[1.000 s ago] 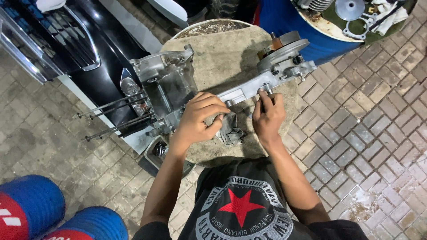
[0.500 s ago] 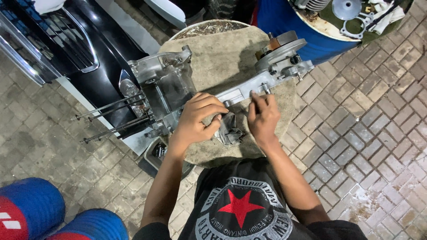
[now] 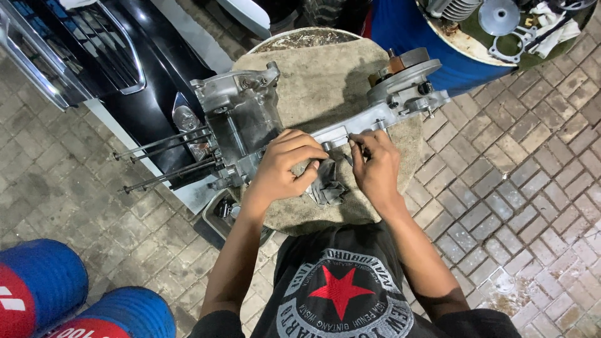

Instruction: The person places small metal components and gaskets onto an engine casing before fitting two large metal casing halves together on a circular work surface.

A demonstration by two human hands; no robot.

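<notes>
Paved ground surrounds a cloth-covered drum [image 3: 325, 81]; we see the engine casing [image 3: 244, 119] lying on it. Our left hand [image 3: 285, 166] clutches a grey rag [image 3: 325, 184] beside the casing; right hand [image 3: 375, 166] pinches its edge.

Silver-grey, dull metal finish on engine casing [image 3: 241, 119]. Grey, grease-darkened rag [image 3: 325, 184]. Beige-brown, stained cloth cover [image 3: 325, 81] on round work surface. Blue wall with rusty, greenish top on barrel [image 3: 407, 25]. Blue with red band and white marking on drums [image 3: 44, 288]. Glossy black with chrome trim on car panel [image 3: 94, 56]. Grey herringbone pattern on paving bricks [image 3: 519, 163]. Black with red star inside white lettered ring on shirt [image 3: 341, 291]. Dark steel on long studs [image 3: 163, 144].
</notes>
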